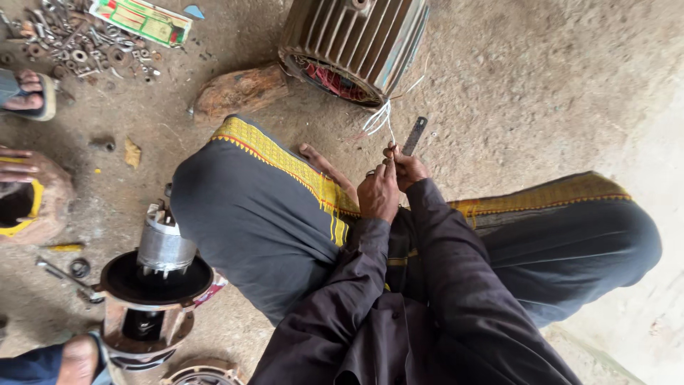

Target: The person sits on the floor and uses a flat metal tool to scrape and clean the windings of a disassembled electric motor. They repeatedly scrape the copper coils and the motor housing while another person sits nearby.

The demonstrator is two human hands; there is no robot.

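Hands meet in the middle of the view, above the person's lap. The right hand (407, 168) pinches the near end of a thin, flat, dark metal blade (415, 135), which looks like a saw blade or ruler. Its fingers are closed tight on it. The left hand (378, 192) is curled up beside it and touches the right one; I cannot tell if it grips anything.

That blade looks light, stiff and a bit springy. Its edge may be sharp, so the flat sides near the end seem the safest place to grip.

Just past the blade, thin white wires (380, 117) hang out of a big ribbed grey metal motor shell (356, 39) lying on the dirt floor (541, 85). The wires look soft and bendy. The shell looks very heavy.

A brown wooden block (239, 91) lies left of the shell. A heap of small nuts and bolts (71, 43) sits far left. Near left stands a round silver motor part on a rusty base (158, 271). Another person's hand (18, 165) and sandalled foot (28, 93) are at the left edge. The person's own bare foot (324, 165) lies close to the hands.
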